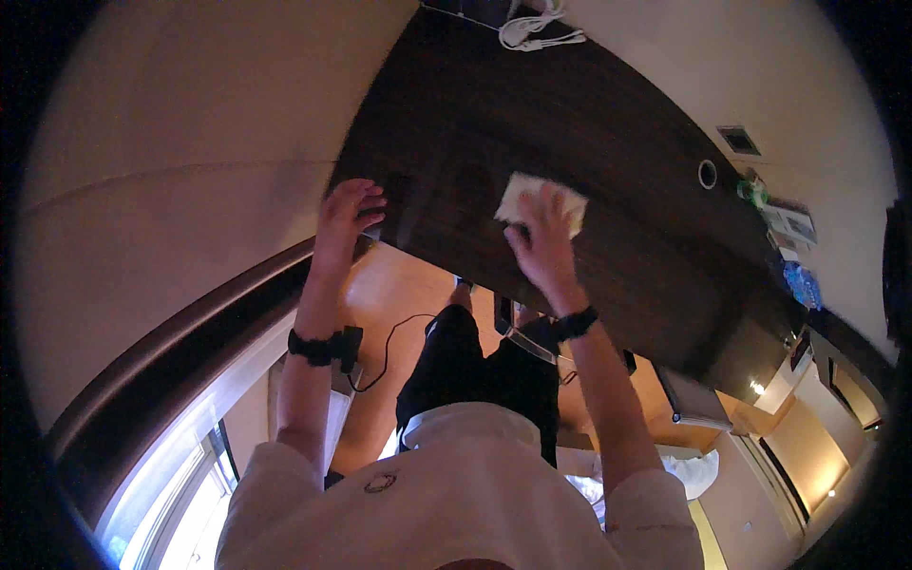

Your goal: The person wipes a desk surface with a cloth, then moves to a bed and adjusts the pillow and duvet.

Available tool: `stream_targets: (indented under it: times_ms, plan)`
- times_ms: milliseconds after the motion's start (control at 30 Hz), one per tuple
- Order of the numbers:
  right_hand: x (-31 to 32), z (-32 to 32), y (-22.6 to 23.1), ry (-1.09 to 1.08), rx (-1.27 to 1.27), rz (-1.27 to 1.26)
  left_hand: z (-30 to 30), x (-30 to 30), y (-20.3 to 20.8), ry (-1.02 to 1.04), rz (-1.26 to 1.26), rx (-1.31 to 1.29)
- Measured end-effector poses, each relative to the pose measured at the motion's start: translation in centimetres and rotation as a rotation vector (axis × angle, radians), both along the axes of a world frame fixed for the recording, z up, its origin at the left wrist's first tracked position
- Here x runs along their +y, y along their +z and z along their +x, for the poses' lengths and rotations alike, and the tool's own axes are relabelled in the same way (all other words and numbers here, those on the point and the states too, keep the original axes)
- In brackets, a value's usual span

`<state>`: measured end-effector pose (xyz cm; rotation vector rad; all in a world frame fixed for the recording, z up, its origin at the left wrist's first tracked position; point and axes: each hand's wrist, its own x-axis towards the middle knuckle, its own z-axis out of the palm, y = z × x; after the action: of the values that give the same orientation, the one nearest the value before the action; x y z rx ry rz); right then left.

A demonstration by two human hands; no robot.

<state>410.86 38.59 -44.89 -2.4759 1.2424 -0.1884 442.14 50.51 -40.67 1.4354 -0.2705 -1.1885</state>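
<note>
My right hand [545, 239] reaches over the dark desk [627, 247], fingers spread across a folded white cloth [522, 193] that looks like a wipe or tissue. The thumb stands off to the left of the cloth, and slight blur hides how firmly the fingers press. At the desk's left edge, my left hand [350, 214] has loosely bent fingers that are apart, with nothing visible in them. Each wrist wears a black band; the left band [313, 348] carries a small black block.
A coiled white cable [532, 30] lies at the far edge. Along the right side are a round desk insert [707, 174], a green item [752, 188] and a blue plastic item [803, 285]. Walls border the desk left and far right. A black cord [388, 351] hangs below the left forearm.
</note>
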Motion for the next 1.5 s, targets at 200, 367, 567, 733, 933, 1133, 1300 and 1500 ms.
stream_targets:
  times_ms: [200, 367, 567, 733, 933, 1133, 1300, 1500]
  plan:
    - [-16.2, 0.6, -5.5, -0.182, 0.022, -0.396, 2.4, 2.2, -3.7, 0.047, 0.043, 0.057]
    - [-20.4, 1.8, -5.9, -0.207, 0.103, -0.427, 3.4, 4.2, -4.8, 0.073, 0.048, 0.09]
    - [-11.9, 8.0, -4.4, -0.163, 0.052, -0.328, 5.0, 5.2, -5.5, 0.076, -0.008, 0.074]
    - [-0.3, 13.2, -2.9, -0.069, -0.031, -0.089, 4.9, 5.5, -9.2, -0.062, 0.124, 0.075]
    - [10.1, 19.2, -2.0, 0.129, -0.094, 0.082, 5.0, 7.3, -8.7, 0.019, 0.095, 0.064]
    - [7.4, 20.5, -2.0, 0.254, -0.06, 0.098, 5.9, 7.1, -6.8, 0.089, 0.1, 0.084]
    - [-3.5, 21.8, -3.0, 0.063, -0.138, -0.111, 7.0, 7.8, -6.9, 0.052, 0.092, 0.047]
    - [-7.0, 22.2, -2.2, 0.049, -0.08, -0.266, 6.5, 7.8, -6.1, 0.031, 0.08, 0.035]
